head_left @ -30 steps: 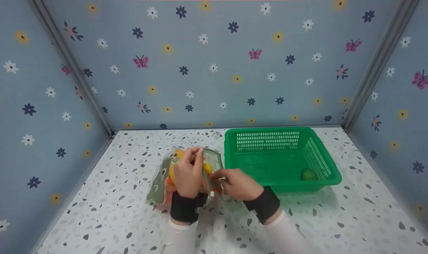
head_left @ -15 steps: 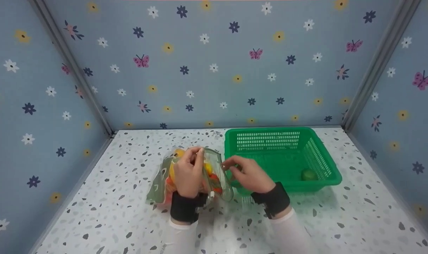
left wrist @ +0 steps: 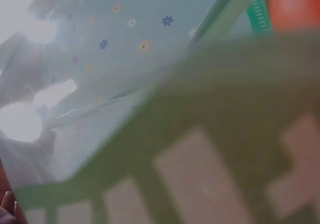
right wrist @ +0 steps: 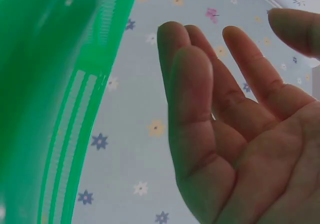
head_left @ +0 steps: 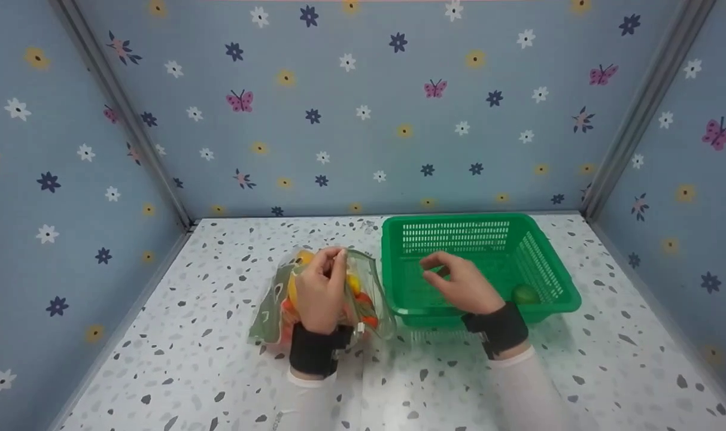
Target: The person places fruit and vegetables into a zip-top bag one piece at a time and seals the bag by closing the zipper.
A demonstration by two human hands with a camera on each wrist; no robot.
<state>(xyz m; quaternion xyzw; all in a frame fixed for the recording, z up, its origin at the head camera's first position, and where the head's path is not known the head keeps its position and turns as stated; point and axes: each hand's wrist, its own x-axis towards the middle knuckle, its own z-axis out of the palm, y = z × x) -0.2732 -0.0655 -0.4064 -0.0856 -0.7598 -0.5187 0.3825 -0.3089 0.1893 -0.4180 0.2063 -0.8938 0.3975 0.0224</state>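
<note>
My left hand [head_left: 322, 293] pinches the top edge of a clear zip bag [head_left: 267, 317] with green print, which lies on the table. Yellow pieces [head_left: 353, 284] and orange-red pieces [head_left: 365, 305], like fruit or vegetables, show through the plastic. In the left wrist view the bag's green print [left wrist: 130, 149] fills much of the picture, and only a bit of the hand [left wrist: 7, 209] shows. Over the near left part of a green plastic basket [head_left: 446, 311] hangs my right hand [head_left: 465, 284], its fingers loosely bent and holding nothing. A round green fruit [head_left: 525, 294] sits in the basket's near right corner.
The speckled white table [head_left: 219, 359] is bounded by flower-patterned walls [head_left: 339, 120] at the back and both sides. The basket's raised, slotted rim stands just right of the bag.
My right hand has left the bag's opening and moved right, over the basket. The left hand keeps its pinch on the bag in the same place.
</note>
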